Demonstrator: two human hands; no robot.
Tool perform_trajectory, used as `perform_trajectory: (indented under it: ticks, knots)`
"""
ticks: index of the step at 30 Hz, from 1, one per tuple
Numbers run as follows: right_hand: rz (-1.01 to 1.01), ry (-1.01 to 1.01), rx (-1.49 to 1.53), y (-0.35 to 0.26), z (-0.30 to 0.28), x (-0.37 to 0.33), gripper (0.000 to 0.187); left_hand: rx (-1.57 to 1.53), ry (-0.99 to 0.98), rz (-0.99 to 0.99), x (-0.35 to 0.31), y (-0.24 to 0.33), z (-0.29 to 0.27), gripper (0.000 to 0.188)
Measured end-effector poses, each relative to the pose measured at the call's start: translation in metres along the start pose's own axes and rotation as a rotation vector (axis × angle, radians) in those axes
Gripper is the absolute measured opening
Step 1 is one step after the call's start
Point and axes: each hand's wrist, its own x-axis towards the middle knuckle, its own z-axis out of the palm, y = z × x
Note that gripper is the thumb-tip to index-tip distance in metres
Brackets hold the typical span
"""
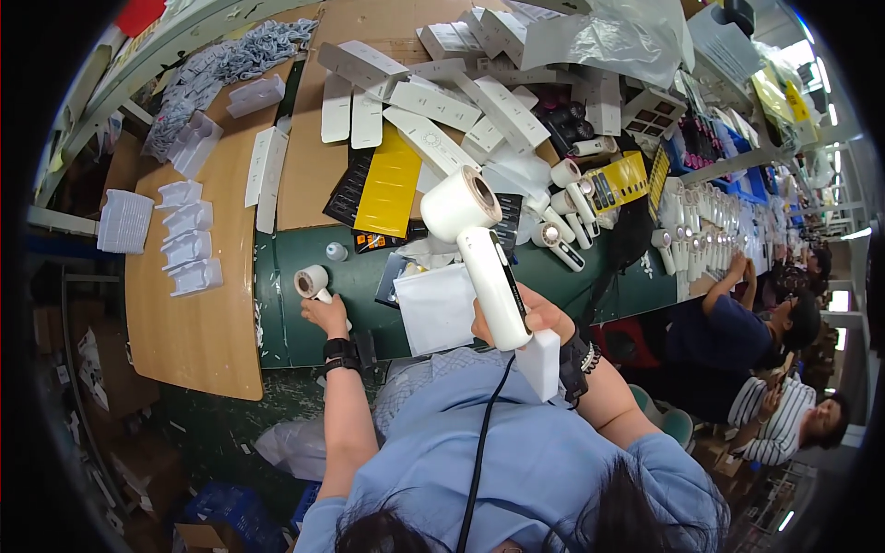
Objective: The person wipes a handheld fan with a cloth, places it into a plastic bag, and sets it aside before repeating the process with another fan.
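In my right hand (544,318) a white hair dryer (489,276) is raised close to me, its round head up and to the left, fingers wrapped round the handle. A white block (539,366) sits at the lower end of that handle, by my palm; how it is held I cannot tell. My left hand (324,316) is closed round the handle of another white hair dryer (312,280), low over the green table surface. Just beyond that one stands a small clear bottle (336,251). A white sheet (437,309) lies between my hands.
White boxes (433,101) pile up at the back, with yellow cards (387,184) before them. More hair dryers (572,212) lie to the right, several others (705,230) beyond. White trays (191,244) sit on the wooden board (221,341) at left. People (747,323) work at far right.
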Motion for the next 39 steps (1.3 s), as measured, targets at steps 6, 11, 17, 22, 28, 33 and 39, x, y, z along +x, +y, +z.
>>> perform_trajectory:
  ticks: [6,11,17,22,28,33,39]
  knots:
    - [0.103,0.166,-0.223,0.012,-0.027,-0.004,0.052,-0.172,-0.084,0.111,-0.012,0.0,-0.005,0.061]
    - [0.137,0.117,-0.44,0.015,-0.037,0.013,0.047,-0.313,-0.148,0.084,-0.019,-0.017,-0.022,0.063]
    - [0.279,0.041,-0.665,0.03,-0.057,0.023,0.033,-0.555,-0.269,0.167,-0.069,0.052,-0.062,0.046]
    - [0.274,-0.087,-0.916,0.069,-0.056,0.051,0.029,-1.191,-1.116,-0.23,-0.122,0.133,-0.097,0.027]
    - [0.243,0.068,-1.034,0.085,-0.075,0.049,0.027,-1.181,-1.075,-0.363,-0.121,0.124,-0.072,0.028]
    - [0.126,1.09,-0.768,0.09,-0.181,0.01,0.039,-1.157,-1.183,-0.235,-0.112,0.12,-0.084,0.028]
    - [0.194,1.592,-0.885,0.099,-0.246,-0.026,0.045,-1.086,-1.213,-0.166,-0.123,0.136,-0.084,0.031]
